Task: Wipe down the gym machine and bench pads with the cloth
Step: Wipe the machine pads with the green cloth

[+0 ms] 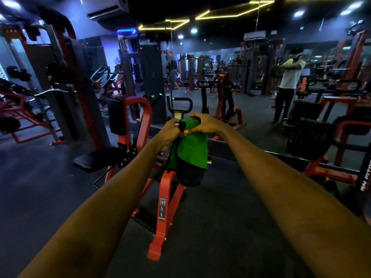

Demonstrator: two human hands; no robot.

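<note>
A green cloth (190, 149) with a dark lower part hangs in front of me at arm's length. My left hand (170, 130) grips its top left edge and my right hand (202, 124) curls over its top right edge. Below and behind the cloth stands an orange-framed gym machine (163, 199). Its black seat pad (96, 159) sits to the left and its black back pad (116, 115) stands upright above that. The cloth hides the machine's middle.
A mirror wall (261, 81) runs behind the machine and reflects a person in a white shirt (289, 77). Another orange machine (329, 149) stands at the right and cable racks (60, 77) at the left. Dark rubber floor (220, 227) lies underfoot.
</note>
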